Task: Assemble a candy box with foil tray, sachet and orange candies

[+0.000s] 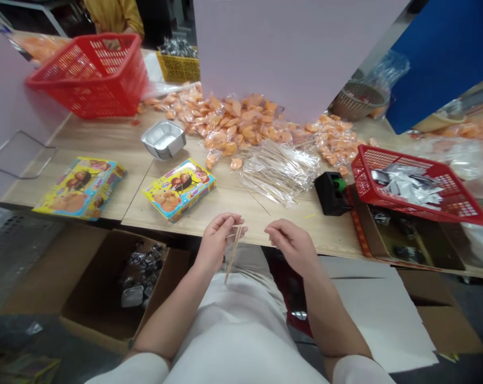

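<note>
Sticks of thin pale wood (pixel 234 255) are clamped in the left hand (pixel 216 242), just off the near edge of the light wood desk (pixel 105 138). Count unclear, at least two. Left fingers (pixel 225 226) wrap the upper part. Long axis runs near vertical, tilted slightly, lower end pointing down toward the lap. Right hand (pixel 293 246) sits just right of the sticks, not touching them, a small gap between. Its fingers (pixel 274 226) are pinched together; cannot tell if they hold anything thin. Right hand is the nearer free hand, and its fingertips point left at the sticks.

Far of the hands: loose bundle of clear plastic sleeves (pixel 279 172) with thin sticks inside, and a heap of orange plastic-wrapped packets (pixel 241 122). Near left: yellow printed box (pixel 179 189). Farther left: silver foil tray (pixel 163 140). Right: black tape dispenser (pixel 331 193), then red plastic basket (pixel 419 184) holding silver sachets. Below the desk at left: open cardboard box (pixel 113 282) of dark and silver packs.
</note>
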Tool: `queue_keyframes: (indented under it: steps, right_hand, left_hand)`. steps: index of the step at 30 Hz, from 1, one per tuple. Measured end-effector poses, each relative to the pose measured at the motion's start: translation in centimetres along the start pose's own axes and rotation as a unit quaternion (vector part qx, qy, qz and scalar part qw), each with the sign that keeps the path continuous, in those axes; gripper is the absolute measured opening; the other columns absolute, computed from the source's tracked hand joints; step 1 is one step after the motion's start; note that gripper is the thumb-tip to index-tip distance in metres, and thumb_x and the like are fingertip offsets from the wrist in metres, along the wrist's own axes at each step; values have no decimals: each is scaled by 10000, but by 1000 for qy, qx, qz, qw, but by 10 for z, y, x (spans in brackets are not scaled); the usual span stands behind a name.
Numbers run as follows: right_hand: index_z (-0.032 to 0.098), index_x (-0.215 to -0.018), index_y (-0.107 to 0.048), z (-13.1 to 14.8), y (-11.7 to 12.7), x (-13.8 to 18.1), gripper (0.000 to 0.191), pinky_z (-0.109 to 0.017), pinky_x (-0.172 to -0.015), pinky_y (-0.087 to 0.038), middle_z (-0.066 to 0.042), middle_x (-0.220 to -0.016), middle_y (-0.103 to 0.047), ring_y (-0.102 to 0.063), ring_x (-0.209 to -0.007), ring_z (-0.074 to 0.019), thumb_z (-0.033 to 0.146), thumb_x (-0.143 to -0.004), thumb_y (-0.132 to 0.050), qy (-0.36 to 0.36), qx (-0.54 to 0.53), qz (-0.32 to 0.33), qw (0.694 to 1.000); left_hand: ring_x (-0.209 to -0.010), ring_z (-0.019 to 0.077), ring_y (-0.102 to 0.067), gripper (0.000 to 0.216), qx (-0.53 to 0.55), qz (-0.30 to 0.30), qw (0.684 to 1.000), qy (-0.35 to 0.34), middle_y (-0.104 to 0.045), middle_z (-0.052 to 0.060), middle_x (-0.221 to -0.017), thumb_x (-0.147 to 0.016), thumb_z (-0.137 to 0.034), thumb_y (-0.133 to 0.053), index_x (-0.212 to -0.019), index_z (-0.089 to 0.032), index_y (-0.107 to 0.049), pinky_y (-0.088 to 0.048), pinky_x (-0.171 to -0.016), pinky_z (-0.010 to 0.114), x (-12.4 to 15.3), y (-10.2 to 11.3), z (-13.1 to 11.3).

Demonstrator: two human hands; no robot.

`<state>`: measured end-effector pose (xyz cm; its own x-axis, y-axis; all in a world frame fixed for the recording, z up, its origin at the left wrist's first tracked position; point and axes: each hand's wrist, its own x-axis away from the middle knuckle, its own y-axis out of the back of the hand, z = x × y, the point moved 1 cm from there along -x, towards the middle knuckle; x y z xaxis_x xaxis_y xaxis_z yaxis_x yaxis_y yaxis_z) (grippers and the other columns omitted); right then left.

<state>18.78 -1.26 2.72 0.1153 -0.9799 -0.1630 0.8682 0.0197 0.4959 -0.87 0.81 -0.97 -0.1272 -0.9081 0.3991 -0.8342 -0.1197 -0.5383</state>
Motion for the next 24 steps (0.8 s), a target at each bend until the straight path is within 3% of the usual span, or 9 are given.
queue_keyframes:
  steps: [3,5,8,10,11,14,17,20,24]
  right_hand:
    - [210,-811,-661,-27,21,15,279,-258,-522,-451,-4,-650,-614,-537,-541,-126,450,-919,-571,-76,-64,15,995]
    - [197,-844,-693,-52,28,32,300,-269,-535,-471,-32,-705,-662,-574,-566,-142,460,-903,-561,-144,-42,106,983]
    - [175,-845,-726,-87,29,65,153,-305,-623,-502,-84,-791,-716,-665,-697,-207,303,-817,-647,-272,177,269,907]
    - [170,-834,-733,-97,31,80,94,-325,-678,-503,-112,-838,-728,-688,-777,-247,222,-779,-678,-295,330,266,856]
    - [170,-838,-732,-97,33,84,96,-335,-702,-502,-121,-856,-729,-688,-807,-257,225,-806,-660,-278,379,231,852]
    - [180,-749,-689,-86,35,80,298,-367,-766,-491,-121,-794,-698,-660,-817,-258,305,-945,-502,-167,431,84,883]
    - [179,-785,-679,-74,30,64,248,-401,-798,-492,-121,-794,-680,-633,-828,-273,305,-923,-515,-81,411,43,907]
    - [184,-1122,-664,-62,20,51,288,-435,-852,-512,-126,-1000,-700,-638,-943,-284,312,-876,-585,-52,302,41,951]
    - [234,-1220,-609,-32,2,35,363,-343,-756,-556,-64,-975,-668,-644,-829,-188,392,-893,-615,-73,50,-12,996]
  left_hand:
    - [-836,177,-730,361,25,-2,1000,-16,-722,27,-945,-688,-439,-842,-866,-170,-679,-575,-855,334,-5,3,-5]
    - [-848,186,-738,302,62,14,998,4,-732,30,-957,-730,-376,-822,-893,-172,-670,-582,-846,333,-8,4,-11]
    - [-781,172,-743,171,129,32,987,89,-745,30,-899,-823,-270,-739,-938,-171,-661,-597,-817,335,-12,3,-15]
    - [-731,153,-740,88,158,31,976,145,-747,26,-867,-884,-219,-659,-959,-172,-660,-606,-774,314,-15,0,-13]
    - [-714,148,-738,74,165,29,972,162,-748,25,-856,-905,-202,-626,-962,-170,-661,-608,-755,304,-16,-2,-11]
    - [-712,152,-741,80,164,34,972,164,-749,34,-849,-923,-181,-590,-952,-161,-662,-612,-746,301,-17,-7,-4]
    - [-746,164,-746,67,142,42,979,142,-753,48,-880,-900,-203,-633,-937,-157,-665,-611,-770,313,-15,-11,-1]
    - [-786,174,-745,134,112,50,986,113,-748,54,-926,-844,-251,-717,-932,-162,-671,-604,-786,316,-10,-12,-3]
    - [-801,174,-730,263,78,55,993,70,-714,30,-917,-737,-319,-819,-903,-165,-685,-591,-796,317,-6,-15,-2]
